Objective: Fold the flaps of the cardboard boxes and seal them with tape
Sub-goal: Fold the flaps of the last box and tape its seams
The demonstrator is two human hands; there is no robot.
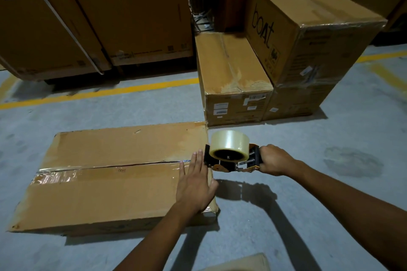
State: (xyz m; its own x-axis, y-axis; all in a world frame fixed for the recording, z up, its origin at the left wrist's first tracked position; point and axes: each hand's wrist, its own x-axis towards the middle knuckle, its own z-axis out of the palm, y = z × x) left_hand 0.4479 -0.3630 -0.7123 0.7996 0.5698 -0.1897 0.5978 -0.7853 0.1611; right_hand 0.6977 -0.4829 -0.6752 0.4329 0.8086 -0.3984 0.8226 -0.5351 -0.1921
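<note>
At the far left, tall strapped cartons [88, 17] stood behind a yellow floor line [99, 93]. Nearer, the long cardboard box [105, 196] lay on the concrete floor [308, 182], its two top flaps folded shut and meeting along a centre seam [123, 165]. A glossy strip of tape [66, 175] showed at the seam's left end, while the right stretch looked bare.

The left hand [195, 185] lay flat on the box's right end, fingers straight and together, pressing the near flap down just beside the seam. Right of it, at the box's right edge, the tape dispenser [231, 164] carried a clear tape roll [230, 144]; its front sat against the seam's end. The right hand [275, 159] was wrapped tightly round the dispenser's handle.

The board looked stiff but thin and worn, so the flaps would probably spring up unless pinned close to the seam, as the flat palm did. The dispenser was best gripped by its handle, well away from the cutting teeth.

At the far right stood sealed boxes [233, 77], one with a printed carton [308, 28] stacked on top.
</note>
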